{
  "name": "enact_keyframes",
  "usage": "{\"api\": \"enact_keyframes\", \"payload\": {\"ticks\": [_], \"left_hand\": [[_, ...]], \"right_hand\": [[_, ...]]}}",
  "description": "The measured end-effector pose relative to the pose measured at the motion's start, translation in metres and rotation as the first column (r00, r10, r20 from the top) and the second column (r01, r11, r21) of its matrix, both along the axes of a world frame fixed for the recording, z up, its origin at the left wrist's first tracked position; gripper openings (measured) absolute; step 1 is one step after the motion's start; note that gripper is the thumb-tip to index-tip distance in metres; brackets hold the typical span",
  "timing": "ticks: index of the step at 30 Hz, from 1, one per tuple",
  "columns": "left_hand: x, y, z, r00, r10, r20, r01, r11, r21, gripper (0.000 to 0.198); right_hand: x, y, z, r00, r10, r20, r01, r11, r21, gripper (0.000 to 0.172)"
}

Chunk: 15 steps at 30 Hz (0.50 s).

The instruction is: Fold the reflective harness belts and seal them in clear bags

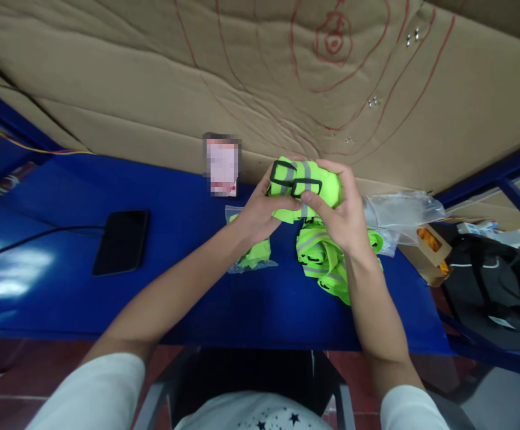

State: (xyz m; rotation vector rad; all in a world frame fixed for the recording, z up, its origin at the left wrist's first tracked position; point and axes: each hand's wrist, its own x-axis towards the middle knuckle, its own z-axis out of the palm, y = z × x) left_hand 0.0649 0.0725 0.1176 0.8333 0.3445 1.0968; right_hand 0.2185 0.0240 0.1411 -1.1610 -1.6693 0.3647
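Between both hands, raised above the blue table, is a folded neon-yellow reflective vest (329,182) with grey stripes and two black buckles facing me. My left hand (266,206) grips its left side, the thumb pressed along the lower front. On the right side, my right hand (343,206) wraps round it, with its thumb at the lower buckle. Below my right wrist lies a heap of similar neon straps (320,254) with grey bands and black buckles. Under my left forearm rests a clear plastic bag (257,257) with neon material in it.
A cardboard sheet (130,89) with red drawn lines rises behind the blue table (188,316). A black flat device (121,242) with a cable lies left; a blurred upright phone-like object (223,164) leans behind. Clear plastic bags (403,209) and an open cardboard box (433,254) are right.
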Motion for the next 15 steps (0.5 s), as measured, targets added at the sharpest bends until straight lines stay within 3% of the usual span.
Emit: {"api": "enact_keyframes", "payload": {"ticks": [4,9,15], "left_hand": [[0.001,-0.006,0.004,0.998,0.063,-0.006,-0.063,0.996,-0.056,0.054],[0.001,-0.012,0.006,0.998,0.029,-0.056,-0.031,0.999,-0.031,0.038],[0.000,-0.012,0.010,0.999,0.052,-0.014,-0.052,0.998,-0.027,0.045]], "right_hand": [[-0.005,0.000,0.000,0.999,-0.029,0.035,0.027,0.998,0.058,0.045],[-0.003,0.000,-0.002,0.994,-0.039,0.100,0.032,0.997,0.069,0.046],[-0.010,0.003,-0.008,0.988,-0.070,0.136,0.057,0.993,0.101,0.063]]}}
